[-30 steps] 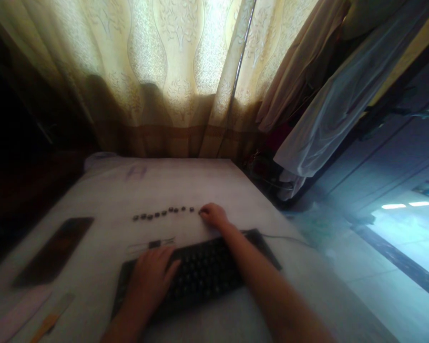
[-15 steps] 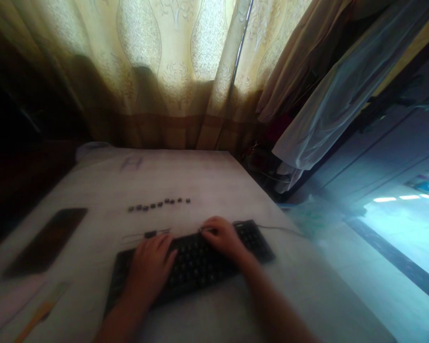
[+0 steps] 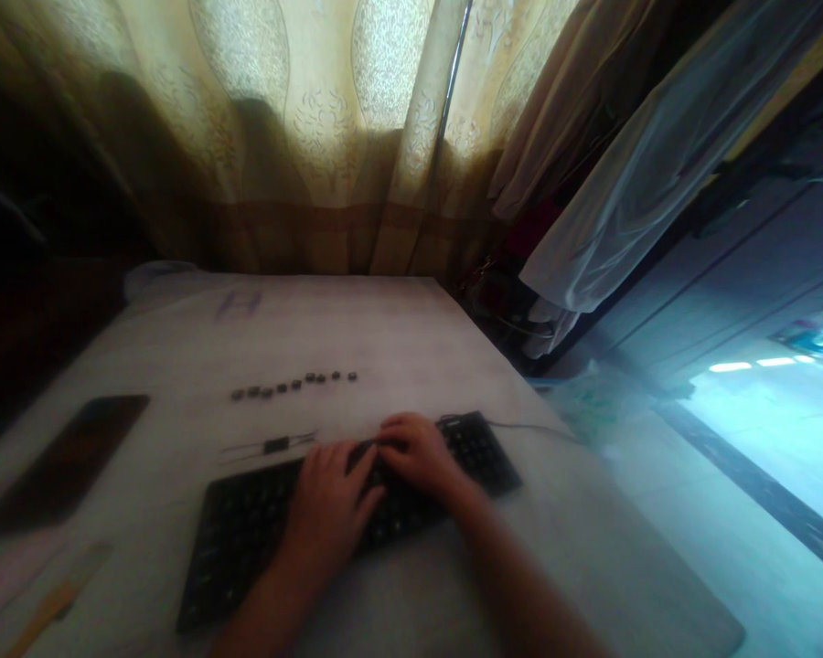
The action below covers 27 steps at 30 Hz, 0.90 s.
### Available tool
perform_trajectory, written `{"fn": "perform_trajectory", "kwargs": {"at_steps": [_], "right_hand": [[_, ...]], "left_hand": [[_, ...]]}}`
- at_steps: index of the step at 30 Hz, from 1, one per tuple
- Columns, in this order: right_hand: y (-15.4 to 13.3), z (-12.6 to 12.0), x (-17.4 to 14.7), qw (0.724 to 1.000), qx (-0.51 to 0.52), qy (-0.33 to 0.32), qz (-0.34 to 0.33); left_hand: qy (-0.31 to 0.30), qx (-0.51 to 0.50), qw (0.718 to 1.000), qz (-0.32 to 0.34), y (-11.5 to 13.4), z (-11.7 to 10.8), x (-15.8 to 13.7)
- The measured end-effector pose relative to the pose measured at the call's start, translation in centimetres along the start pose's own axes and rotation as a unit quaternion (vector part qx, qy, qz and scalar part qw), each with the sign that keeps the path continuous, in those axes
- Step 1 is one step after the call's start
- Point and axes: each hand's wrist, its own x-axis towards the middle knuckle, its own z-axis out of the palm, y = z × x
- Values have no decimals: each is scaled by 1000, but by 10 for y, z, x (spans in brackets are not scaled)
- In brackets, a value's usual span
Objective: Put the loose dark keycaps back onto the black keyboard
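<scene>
A black keyboard [image 3: 237, 525] lies at a slant on the white-covered table. My left hand [image 3: 333, 489] rests over its middle, fingers stretched towards the far edge and thumb apart. Beside it, my right hand [image 3: 415, 452] is bent over the same far edge, its fingers curled together at the tips. Whatever those fingertips pinch is hidden. The fingertips of both hands nearly meet. Just beyond the keyboard lies a small dark piece with thin wire-like arms [image 3: 276, 445]. Farther off, several small dark keycaps [image 3: 296, 384] form an uneven row.
A dark flat rectangular slab [image 3: 69, 461] lies at the left. Near the front left corner are a brush with an orange handle [image 3: 48, 608] and a pink cloth-like thing [image 3: 14, 571]. The keyboard's cable [image 3: 535, 427] runs off the right edge. Curtains [image 3: 315, 137] hang behind the table.
My left hand has slid right along the keyboard, up to my right hand, uncovering the keyboard's left part. My right hand stays at the far edge. The view has shifted slightly.
</scene>
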Motion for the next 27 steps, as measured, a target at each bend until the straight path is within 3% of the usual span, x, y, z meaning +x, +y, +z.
{"fn": "perform_trajectory", "kwargs": {"at_steps": [27], "right_hand": [[6,1,2,999,-27,-16,-31]], "left_hand": [[27,-20,999,13,-4,7,-4]]}}
